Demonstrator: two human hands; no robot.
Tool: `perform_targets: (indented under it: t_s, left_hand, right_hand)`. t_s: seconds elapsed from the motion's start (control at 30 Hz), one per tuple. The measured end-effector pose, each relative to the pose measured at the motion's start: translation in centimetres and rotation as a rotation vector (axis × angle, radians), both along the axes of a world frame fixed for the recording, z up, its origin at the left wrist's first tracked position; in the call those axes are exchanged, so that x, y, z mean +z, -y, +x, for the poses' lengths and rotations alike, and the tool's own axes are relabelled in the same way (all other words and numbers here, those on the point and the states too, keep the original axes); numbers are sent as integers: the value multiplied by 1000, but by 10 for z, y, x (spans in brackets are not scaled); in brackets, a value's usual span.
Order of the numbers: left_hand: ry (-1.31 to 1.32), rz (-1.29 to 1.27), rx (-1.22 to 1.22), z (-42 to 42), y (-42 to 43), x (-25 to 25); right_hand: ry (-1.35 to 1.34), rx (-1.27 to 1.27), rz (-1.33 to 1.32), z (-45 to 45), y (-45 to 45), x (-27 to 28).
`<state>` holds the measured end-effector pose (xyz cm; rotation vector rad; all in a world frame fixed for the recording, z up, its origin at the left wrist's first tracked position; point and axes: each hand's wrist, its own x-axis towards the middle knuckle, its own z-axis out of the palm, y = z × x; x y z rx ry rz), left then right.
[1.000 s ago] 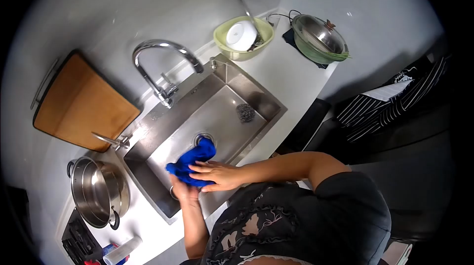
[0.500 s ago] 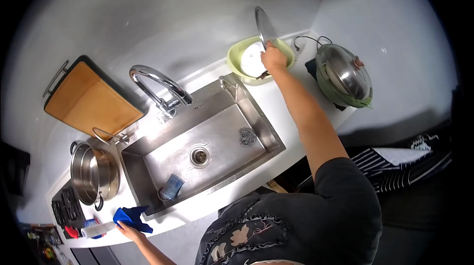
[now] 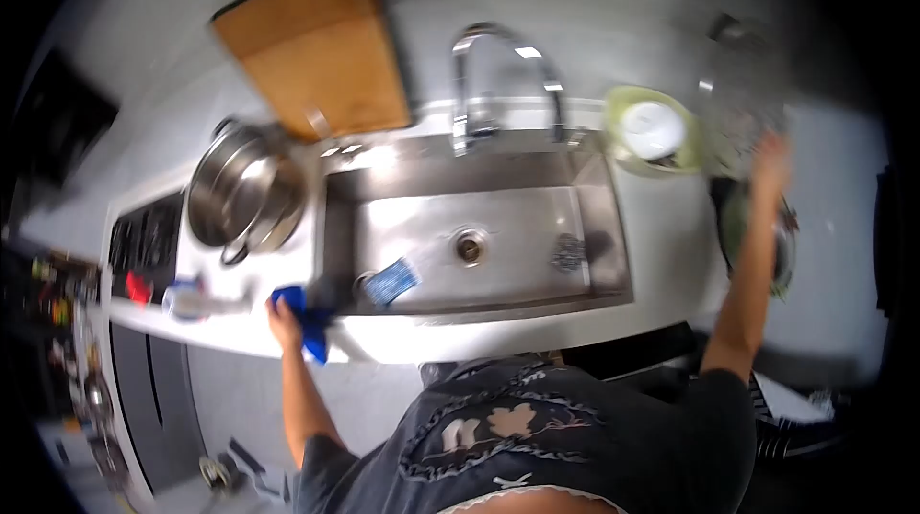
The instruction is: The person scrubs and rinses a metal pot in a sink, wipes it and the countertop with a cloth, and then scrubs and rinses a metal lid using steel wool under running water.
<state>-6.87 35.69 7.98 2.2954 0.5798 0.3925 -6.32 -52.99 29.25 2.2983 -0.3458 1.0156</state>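
A blue cloth (image 3: 309,324) hangs from my left hand (image 3: 285,324), which is closed on it at the front edge of the counter, left of the sink. Over on the right, my right hand (image 3: 770,169) is raised and smeared by motion. It grips the rim of a see-through pot lid (image 3: 743,97) with a dark knob, tilted upright near the wall. Below that hand, partly hidden by my forearm, stands a green basin (image 3: 733,227). A light green bowl (image 3: 620,136) holding a white dish (image 3: 654,129) sits to the left of the lid.
The steel sink (image 3: 517,217) holds a blue sponge (image 3: 391,282) and a steel wool scrubber (image 3: 568,252). A curved faucet (image 3: 506,40) rises behind it. Stacked steel pots (image 3: 235,193), a wooden cutting board (image 3: 321,54) and a black stove (image 3: 146,244) are on the left.
My right hand has lifted the lid out of the light green bowl and carried it right. The view has turned, and my left hand still holds the cloth.
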Motion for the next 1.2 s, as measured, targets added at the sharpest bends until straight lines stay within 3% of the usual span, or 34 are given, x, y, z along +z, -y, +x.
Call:
perform_targets:
  t_s: [0.03, 0.07, 0.1, 0.13, 0.17, 0.27, 0.4, 0.43, 0.5, 0.53, 0.57, 0.6, 0.7, 0.73, 0.8, 0.9, 1.03, 1.2]
  left_hand:
    - [56, 101, 18, 4, -6, -11]
    - [58, 48, -23, 9, -16, -18]
    - [84, 22, -23, 10, -15, -16]
    - [83, 10, -49, 11, -16, -15]
    - [44, -39, -110, 13, -21, -13]
    - [-29, -109, -190, 8, -20, 8]
    - [-41, -199, -266, 6, -36, 3]
    - [-43, -240, -255, 6, -38, 4]
    - [-2, -279, -235, 6, -46, -6]
    - [-7, -278, -231, 6, -49, -9]
    - [-15, -279, -226, 6, -51, -11]
    - [-23, -284, -223, 5, -52, -10]
    - [-20, -281, -232, 4, -57, -18]
    - [-37, -292, -231, 4, -58, -17]
    - [-34, -325, -226, 3, -60, -16]
    - [-22, -344, -226, 2, -61, -22]
    - [-21, -320, -254, 2, -64, -19]
    - [-38, -350, -276, 4, -68, -17]
  right_hand:
    - [53, 13, -156, -32, 5, 10]
    - [213, -81, 342, -60, -65, 56]
    - [399, -160, 647, -86, -99, 84]
    - [487, 10, 649, -115, -135, 98]
    - [489, 26, 554, -142, -167, 111]
    - [623, 390, 732, -185, -201, 132]
    - [726, 927, 1218, -127, -337, 146]
    - [567, 927, 1120, -95, -391, 147]
    - [394, 1090, 1293, -26, -520, 144]
    - [271, 924, 1090, 3, -551, 132]
    - [81, 1073, 1048, 35, -591, 118]
    - [-70, 1146, 812, 66, -631, 112]
    - [-339, 1285, 894, 136, -738, 69]
    - [-296, 1423, 689, 160, -760, 46]
    - [-332, 1535, 520, 185, -796, 20]
    - [-506, 1456, 420, 213, -819, -26]
    - [-432, 1583, 342, 223, -833, -58]
    - [-521, 1448, 146, 223, -839, -73]
